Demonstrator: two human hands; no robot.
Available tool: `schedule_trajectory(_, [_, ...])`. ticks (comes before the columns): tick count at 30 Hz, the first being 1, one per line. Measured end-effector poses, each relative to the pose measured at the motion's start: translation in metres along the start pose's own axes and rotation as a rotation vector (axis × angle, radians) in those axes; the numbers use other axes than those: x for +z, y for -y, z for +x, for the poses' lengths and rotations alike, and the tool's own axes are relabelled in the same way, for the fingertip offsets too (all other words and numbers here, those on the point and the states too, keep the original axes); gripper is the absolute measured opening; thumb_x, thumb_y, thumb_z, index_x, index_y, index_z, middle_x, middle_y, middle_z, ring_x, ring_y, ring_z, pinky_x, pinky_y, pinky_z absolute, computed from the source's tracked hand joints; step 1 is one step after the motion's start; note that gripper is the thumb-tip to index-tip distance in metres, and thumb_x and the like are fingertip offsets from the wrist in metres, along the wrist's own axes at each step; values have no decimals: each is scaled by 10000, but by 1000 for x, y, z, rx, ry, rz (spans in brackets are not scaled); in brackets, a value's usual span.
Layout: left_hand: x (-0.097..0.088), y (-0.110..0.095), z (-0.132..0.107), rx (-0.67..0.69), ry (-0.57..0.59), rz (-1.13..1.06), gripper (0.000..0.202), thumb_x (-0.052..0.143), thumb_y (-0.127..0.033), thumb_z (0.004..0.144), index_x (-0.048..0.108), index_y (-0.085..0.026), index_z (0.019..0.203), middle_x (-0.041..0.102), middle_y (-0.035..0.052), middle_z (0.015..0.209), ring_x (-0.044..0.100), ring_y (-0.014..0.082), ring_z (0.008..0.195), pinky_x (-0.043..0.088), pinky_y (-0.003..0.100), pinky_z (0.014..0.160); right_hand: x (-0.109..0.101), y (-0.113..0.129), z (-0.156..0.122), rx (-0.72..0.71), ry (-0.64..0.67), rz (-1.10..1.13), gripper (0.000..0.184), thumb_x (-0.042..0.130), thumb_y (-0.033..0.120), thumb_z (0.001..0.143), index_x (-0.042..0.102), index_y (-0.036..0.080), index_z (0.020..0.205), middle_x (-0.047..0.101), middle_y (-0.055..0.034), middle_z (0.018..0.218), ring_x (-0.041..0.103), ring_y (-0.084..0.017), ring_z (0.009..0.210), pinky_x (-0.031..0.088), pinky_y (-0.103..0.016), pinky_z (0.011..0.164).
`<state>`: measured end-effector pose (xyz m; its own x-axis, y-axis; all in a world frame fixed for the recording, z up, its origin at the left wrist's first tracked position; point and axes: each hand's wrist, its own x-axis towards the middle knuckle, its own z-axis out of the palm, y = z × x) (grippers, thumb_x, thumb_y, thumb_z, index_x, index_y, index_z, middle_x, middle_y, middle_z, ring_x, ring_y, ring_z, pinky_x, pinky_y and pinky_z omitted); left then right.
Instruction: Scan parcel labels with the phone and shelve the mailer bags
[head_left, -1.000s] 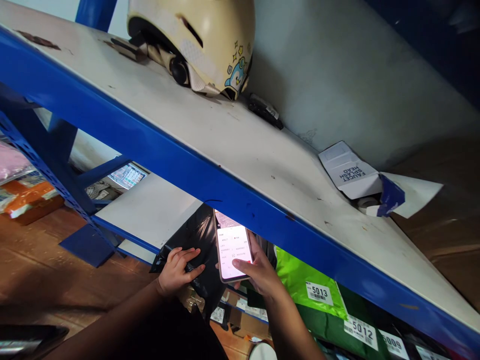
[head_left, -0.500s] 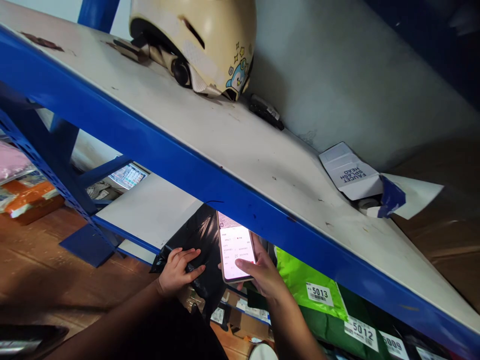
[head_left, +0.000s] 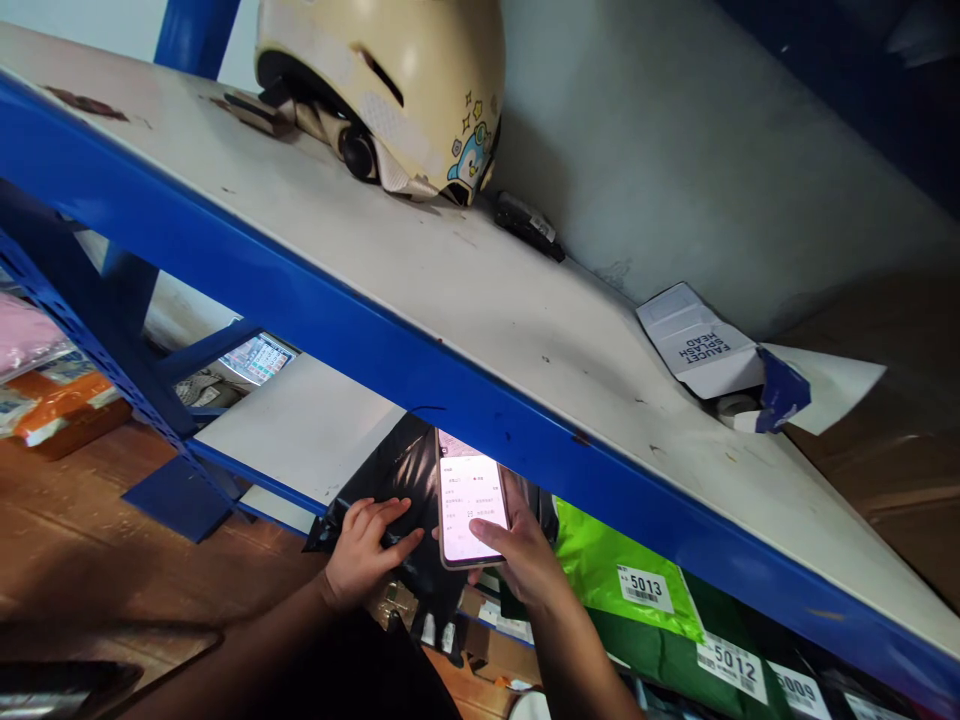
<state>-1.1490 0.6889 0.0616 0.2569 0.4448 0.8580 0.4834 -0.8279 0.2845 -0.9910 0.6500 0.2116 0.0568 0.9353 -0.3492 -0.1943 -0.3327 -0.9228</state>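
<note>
A smartphone (head_left: 471, 510) with a bright white screen is held in my right hand (head_left: 529, 550), the thumb lying over the lower part of the screen. Its top edge is hidden behind the blue shelf beam. Behind and below the phone lies a black plastic parcel bag (head_left: 397, 480), shiny and creased. My left hand (head_left: 371, 550) rests on this bag with fingers stretched out and slightly apart, gripping nothing. To the right of my right hand is a bright green parcel (head_left: 600, 560) with a label reading 5013.
Above my hands runs a white shelf (head_left: 480, 290) with a blue beam. On it are a cream helmet (head_left: 420, 90), a dark object (head_left: 529, 225) and an opened faucet splash head box (head_left: 697, 345). Dark green parcels (head_left: 660, 650) lie lower right; an orange package (head_left: 71, 410) lies left.
My left hand has shifted slightly right and down on the black bag. The phone stays in my right hand, with the thumb still over the screen. The view has moved a little.
</note>
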Motion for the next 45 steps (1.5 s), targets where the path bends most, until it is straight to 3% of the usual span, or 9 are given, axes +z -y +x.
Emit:
schedule_trajectory(4, [4,-44,7,-71,9,71,205,482,-216,865,654,-319,821,650,70,865,544,207,856,346,358,775,22,-9,3,-22,-121,143,1059,822,336,581,180,286,1423,723,-82,992,709,-302,775,462,-265,355])
schedule_trajectory(8, [13,-69,-2,-29,2,114,233,479,-141,824,639,-308,794,613,30,720,491,177,712,342,340,776,48,-14,10,-78,-193,278,1014,816,310,554,237,278,1386,708,-76,1070,642,-337,1049,581,-385,626])
schedule_trajectory(10, [16,-70,-9,-13,-4,122,196,492,-166,819,634,-300,808,628,36,774,510,180,762,344,344,793,59,-16,16,-102,-237,291,952,807,294,556,281,272,1350,692,-72,1106,621,-328,1093,585,-381,666])
schedule_trajectory(13, [21,-69,-18,-3,16,155,162,524,-225,815,649,-296,891,629,31,798,521,188,821,345,349,796,71,-20,27,-82,-262,248,808,774,332,607,332,268,1281,709,-67,1010,693,-317,919,514,-275,417])
schedule_trajectory(16, [26,-70,-26,-28,36,137,220,471,-215,844,679,-268,893,619,22,742,496,181,757,345,353,788,81,-25,41,-123,-268,219,684,745,363,663,363,262,1221,708,-49,905,714,-278,778,430,-205,319])
schedule_trajectory(21, [29,-74,-33,-113,8,69,273,429,-293,900,700,-284,939,673,13,793,495,187,774,341,367,798,91,-34,60,-186,-340,258,745,758,390,633,351,263,1244,672,-44,935,703,-243,739,440,-189,294])
schedule_trajectory(28, [28,-72,-30,-100,37,42,329,401,-414,926,705,-289,948,699,10,814,499,190,796,337,372,794,94,-36,68,-230,-377,273,879,780,416,610,284,282,1324,657,-40,918,692,-221,657,487,-210,315])
schedule_trajectory(31, [30,-71,-35,-87,28,47,317,445,-441,902,710,-277,964,696,39,827,508,205,820,338,385,807,95,-34,66,-246,-390,267,898,779,415,614,264,290,1339,650,-68,997,702,-241,711,511,-222,339])
schedule_trajectory(45, [34,-72,-46,-114,61,31,273,649,-412,766,698,-307,1014,684,18,814,483,209,799,338,392,822,92,-36,59,-268,-343,267,826,735,374,693,246,310,1356,636,-74,1062,715,-226,745,511,-188,352])
